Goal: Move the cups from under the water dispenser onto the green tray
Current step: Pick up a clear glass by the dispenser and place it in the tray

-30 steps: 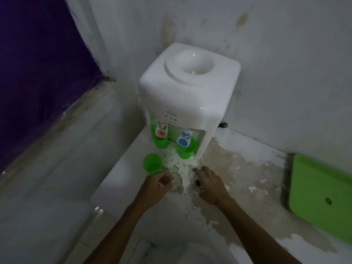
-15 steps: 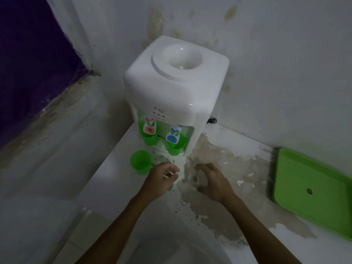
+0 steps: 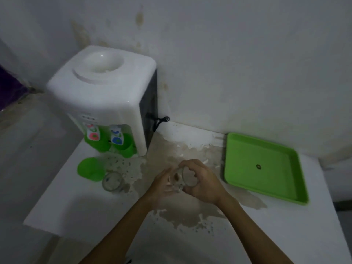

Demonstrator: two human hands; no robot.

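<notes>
A clear glass cup (image 3: pixel 188 177) is lifted a little above the white counter, between the water dispenser (image 3: pixel 106 96) and the green tray (image 3: pixel 264 164). My right hand (image 3: pixel 202 183) is wrapped around it. My left hand (image 3: pixel 163 184) touches its left side; whether it grips is unclear. A second clear glass (image 3: pixel 112 181) stands on the counter in front of the dispenser. Beside it is a green cup (image 3: pixel 89 168). Two more green cups sit under the taps, one under the red tap (image 3: pixel 99 141) and one under the blue tap (image 3: pixel 127 147). The tray holds nothing.
The counter (image 3: pixel 76 210) has worn, stained patches in front of the dispenser and under my hands. Its left edge drops off near the green cup. A black cord (image 3: pixel 161 121) hangs at the dispenser's right side. A stained wall runs behind everything.
My right hand has carried one glass to the right, away from the dispenser. My left hand let go of the other glass, which stays in place, and followed to the carried glass.
</notes>
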